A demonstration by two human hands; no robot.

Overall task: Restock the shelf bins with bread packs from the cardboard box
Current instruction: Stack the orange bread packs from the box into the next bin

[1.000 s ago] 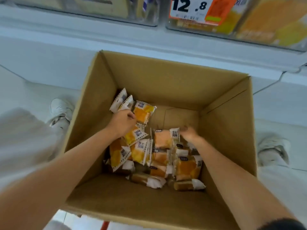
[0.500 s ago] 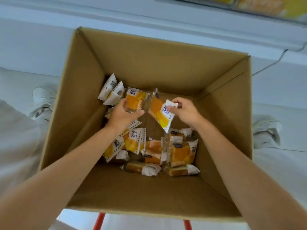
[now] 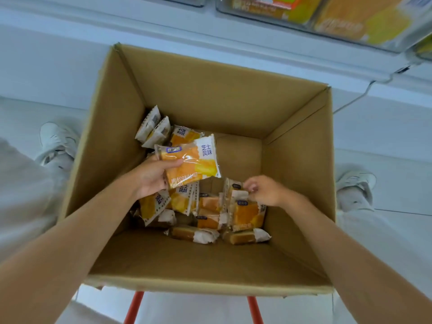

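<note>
An open cardboard box stands in front of me with several orange-and-white bread packs lying on its bottom. My left hand holds a stack of bread packs lifted above the pile, thumb on top of the uppermost pack. My right hand is lower in the box, on the right, its fingers pinching the top edge of another bread pack that stands in the pile. Two more packs lean against the left wall.
Clear shelf bins with orange bread packs run along the top edge, above a white shelf front. The box sits on a support with orange legs. My white shoes stand left and right of the box.
My right hand gave its pack over to the left hand's stack, then dropped back into the pile and pinched another pack. The view tilted up a little.
</note>
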